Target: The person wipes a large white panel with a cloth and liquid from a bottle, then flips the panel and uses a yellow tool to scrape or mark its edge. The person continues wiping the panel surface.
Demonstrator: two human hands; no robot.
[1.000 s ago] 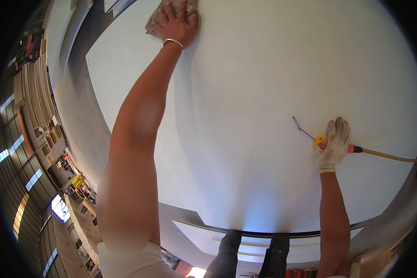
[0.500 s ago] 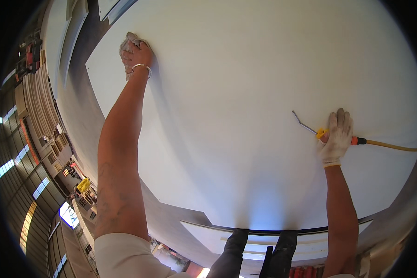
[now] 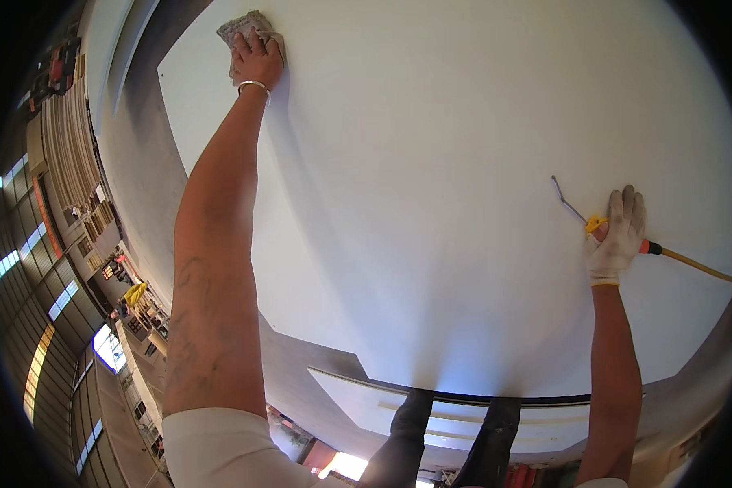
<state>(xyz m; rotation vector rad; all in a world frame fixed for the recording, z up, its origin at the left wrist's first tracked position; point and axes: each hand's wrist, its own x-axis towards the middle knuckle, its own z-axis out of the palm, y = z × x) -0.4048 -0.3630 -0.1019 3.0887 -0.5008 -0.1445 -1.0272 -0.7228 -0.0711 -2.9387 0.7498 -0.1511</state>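
A large white panel (image 3: 431,195) lies flat before me. Near its far left part, my bare left hand (image 3: 259,63) presses a crumpled greyish rag (image 3: 244,26) onto the surface, fingers curled over the cloth. A light bracelet circles that wrist. Over at the right, my right hand (image 3: 618,236), in a whitish glove, is wrapped round an air blow gun (image 3: 597,224) with a yellow body and rests against the panel. Its thin bent metal nozzle (image 3: 568,199) points far left. Most of the gun's body is hidden under the glove.
A yellow air hose (image 3: 695,265) runs from the gun to the panel's right edge. Below the near edge sits another white panel (image 3: 447,423), close to my legs. Stacked boards (image 3: 67,154) stand at the far left, beyond a grey surface (image 3: 138,171).
My left hand has slid the rag farther away and slightly right across the panel. My right hand, with the blow gun, has shifted a little to the right.
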